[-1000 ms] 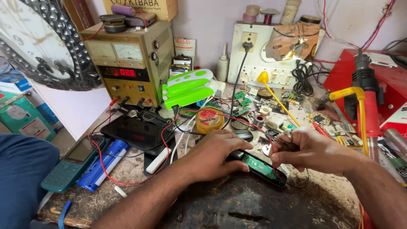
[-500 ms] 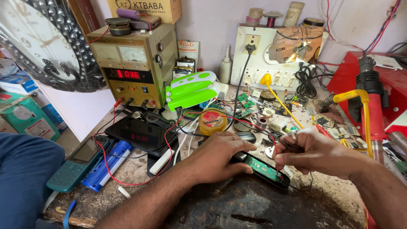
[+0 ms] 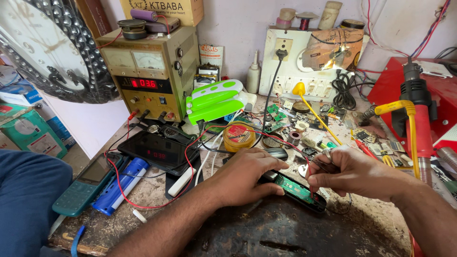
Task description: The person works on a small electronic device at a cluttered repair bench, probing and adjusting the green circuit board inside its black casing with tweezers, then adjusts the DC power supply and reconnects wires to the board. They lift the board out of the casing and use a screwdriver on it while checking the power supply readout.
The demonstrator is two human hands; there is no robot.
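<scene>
My left hand (image 3: 245,176) presses down on the near end of a small opened device with a green circuit board (image 3: 297,189) in a black casing, lying on the dark work mat (image 3: 266,228). My right hand (image 3: 350,170) pinches a thin red probe wire (image 3: 308,173) and holds its tip onto the board. A red lead (image 3: 143,202) runs from here back across the bench toward the beige bench power supply (image 3: 150,71), whose red digital display is lit.
A black meter with a red readout (image 3: 157,152) lies left of my hands, with a teal keypad phone (image 3: 85,183) and blue battery cells (image 3: 119,185) beyond. A green-and-white lamp (image 3: 214,100), solder tin (image 3: 238,135), switchboard (image 3: 304,62) and red hot-air station with yellow-handled tool (image 3: 414,119) crowd the back.
The view has shifted slightly. My right hand has moved in closer, bringing the probe tip down onto the board. My left hand stays on the device.
</scene>
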